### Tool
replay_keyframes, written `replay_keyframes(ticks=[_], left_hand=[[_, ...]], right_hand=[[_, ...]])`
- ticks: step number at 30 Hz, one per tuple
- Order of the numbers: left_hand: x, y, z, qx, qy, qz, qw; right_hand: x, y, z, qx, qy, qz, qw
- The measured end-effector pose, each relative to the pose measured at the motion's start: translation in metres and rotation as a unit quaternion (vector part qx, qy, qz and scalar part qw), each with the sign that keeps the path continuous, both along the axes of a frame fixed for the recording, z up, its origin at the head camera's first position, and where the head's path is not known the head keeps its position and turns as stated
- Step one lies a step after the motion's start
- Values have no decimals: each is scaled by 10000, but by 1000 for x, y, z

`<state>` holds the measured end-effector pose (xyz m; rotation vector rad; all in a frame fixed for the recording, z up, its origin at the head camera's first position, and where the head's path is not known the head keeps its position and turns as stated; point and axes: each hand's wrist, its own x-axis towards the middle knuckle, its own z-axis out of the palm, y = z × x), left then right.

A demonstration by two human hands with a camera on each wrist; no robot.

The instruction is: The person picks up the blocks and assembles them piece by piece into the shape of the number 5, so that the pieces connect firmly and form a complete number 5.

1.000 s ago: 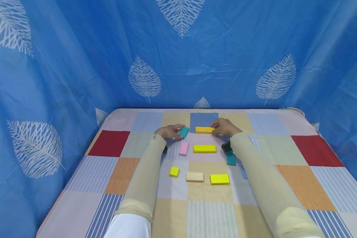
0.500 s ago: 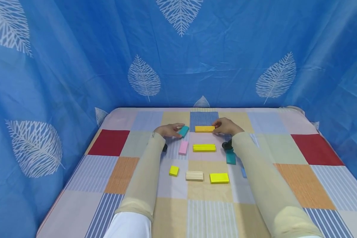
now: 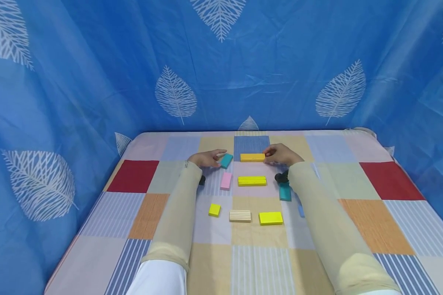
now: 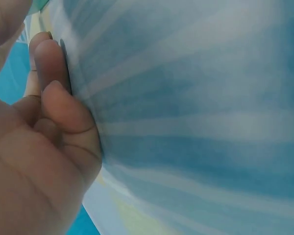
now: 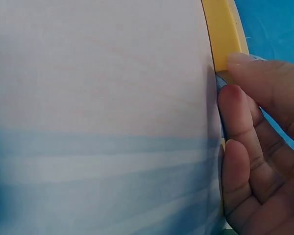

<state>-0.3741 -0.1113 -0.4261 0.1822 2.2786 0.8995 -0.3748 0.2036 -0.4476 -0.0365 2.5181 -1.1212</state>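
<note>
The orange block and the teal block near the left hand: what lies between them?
In the head view, only bare patchwork cloth lies between orange block and teal block.

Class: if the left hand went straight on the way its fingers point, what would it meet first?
Probably the teal block in front of the left hand; whether they already touch is hard to tell. Past it, roughly in line, lies the orange block.

The curtain is coloured blue and printed with white leaves. The tablecloth is patched in red, orange, cream, pale green, pink and blue, some squares being striped. An orange-yellow block, a teal block, a pink block and bright yellow blocks are seen; the cream block is striped.
</note>
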Motion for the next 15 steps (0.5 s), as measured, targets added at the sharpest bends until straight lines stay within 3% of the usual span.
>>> replay_keyframes(ticks=[15], left_hand=[[-3,11,-7,-420,211,451,9979]], right_hand=[[3,-2,4,-38,-15,-101,9999]])
